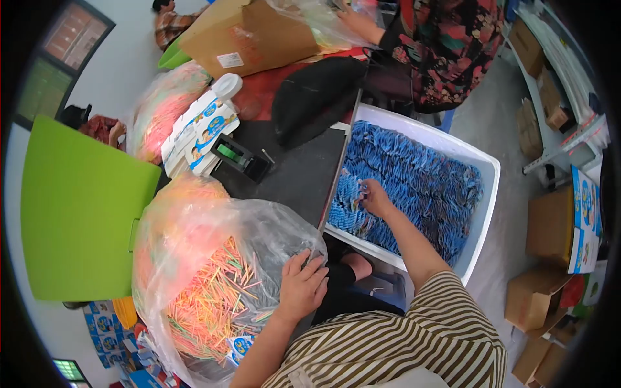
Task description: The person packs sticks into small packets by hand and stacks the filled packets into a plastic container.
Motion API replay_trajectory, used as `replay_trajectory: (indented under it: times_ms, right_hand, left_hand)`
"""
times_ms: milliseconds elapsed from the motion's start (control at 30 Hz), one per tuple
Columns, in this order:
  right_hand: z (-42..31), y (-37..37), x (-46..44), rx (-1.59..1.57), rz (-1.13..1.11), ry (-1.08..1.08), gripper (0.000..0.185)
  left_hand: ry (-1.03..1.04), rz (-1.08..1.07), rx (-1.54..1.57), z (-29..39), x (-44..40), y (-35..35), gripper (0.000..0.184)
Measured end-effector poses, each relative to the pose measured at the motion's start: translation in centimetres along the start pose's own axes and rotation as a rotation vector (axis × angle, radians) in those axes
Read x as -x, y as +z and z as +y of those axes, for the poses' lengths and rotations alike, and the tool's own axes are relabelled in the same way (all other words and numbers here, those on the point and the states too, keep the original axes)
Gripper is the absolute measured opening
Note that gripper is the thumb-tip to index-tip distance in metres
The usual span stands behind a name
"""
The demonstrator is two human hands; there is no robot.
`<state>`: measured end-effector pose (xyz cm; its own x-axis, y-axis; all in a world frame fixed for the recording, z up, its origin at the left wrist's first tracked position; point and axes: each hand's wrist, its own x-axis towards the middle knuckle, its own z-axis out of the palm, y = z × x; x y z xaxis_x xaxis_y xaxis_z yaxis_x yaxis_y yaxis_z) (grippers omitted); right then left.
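A white bin (490,194) holds many blue striped packets (414,168) in dense rows. My right hand (375,198) reaches into its left part, fingers bent together at the packets; what they grip is too small to make out. My left hand (303,284) lies with fingers spread on the edge of a clear plastic bag (272,226). Inside the bag are many thin pink, orange and green sticks (213,291). A blue and white packet (240,346) lies at the bag's lower part.
On the dark table (304,174) are a black cloth bag (317,97), a black device (239,158) and printed white cartons (200,132). A large cardboard box (252,39) stands behind. A co-worker in a floral top (446,52) is across. Boxes and shelves (550,123) line the right.
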<state>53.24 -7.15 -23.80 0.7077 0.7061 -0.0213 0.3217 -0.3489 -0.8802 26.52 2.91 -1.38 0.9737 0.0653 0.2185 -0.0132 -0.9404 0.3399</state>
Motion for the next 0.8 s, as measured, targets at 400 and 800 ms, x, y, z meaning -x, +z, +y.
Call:
replay_trajectory:
  times_ms: [400,800]
  right_hand:
    - [0.5,0.3,-2.5,0.126,-0.045,0.059,0.098]
    - [2.9,-3.6,-7.6,-0.539,0.191,0.245,0.070]
  left_hand:
    - [0.106,0.072,-0.099,1.5,3.1,-3.3,0.024]
    - [-0.513,0.530,-0.268,4.4,20.6,-10.2,0.026]
